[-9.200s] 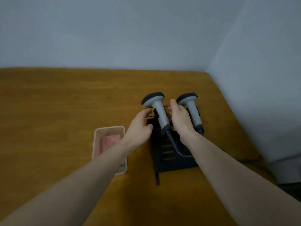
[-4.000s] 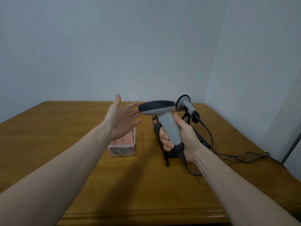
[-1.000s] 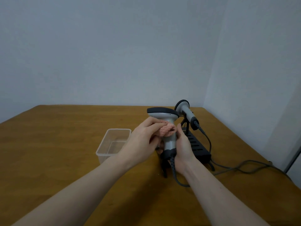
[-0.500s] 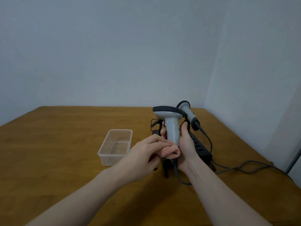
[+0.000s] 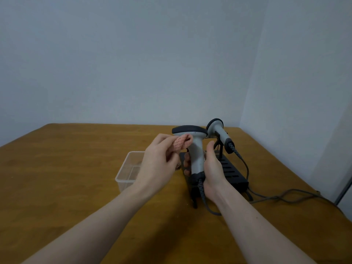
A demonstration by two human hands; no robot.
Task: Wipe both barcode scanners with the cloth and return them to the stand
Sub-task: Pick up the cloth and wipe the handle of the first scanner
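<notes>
Two hands: left (image 5: pixel 160 161) presses knobbly pink cloth (image 5: pixel 182 143) against smooth grey scanner (image 5: pixel 194 147)

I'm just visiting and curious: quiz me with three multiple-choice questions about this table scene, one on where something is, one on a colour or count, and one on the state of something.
1. Where is the second scanner?
A. on the black stand
B. in the plastic tub
C. flat on the table

2. What colour is the cloth?
A. blue
B. pink
C. white

3. What is in the clear plastic tub?
A. the cloth
B. a scanner
C. nothing that shows

Answers:
1. A: it sits propped on the stand's rail, behind the held scanner.
2. B: the left hand pinches a pink wad against the held scanner just under its head.
3. C: the tub's bottom shows through bare, while the right hand grips the scanner's handle.
</notes>
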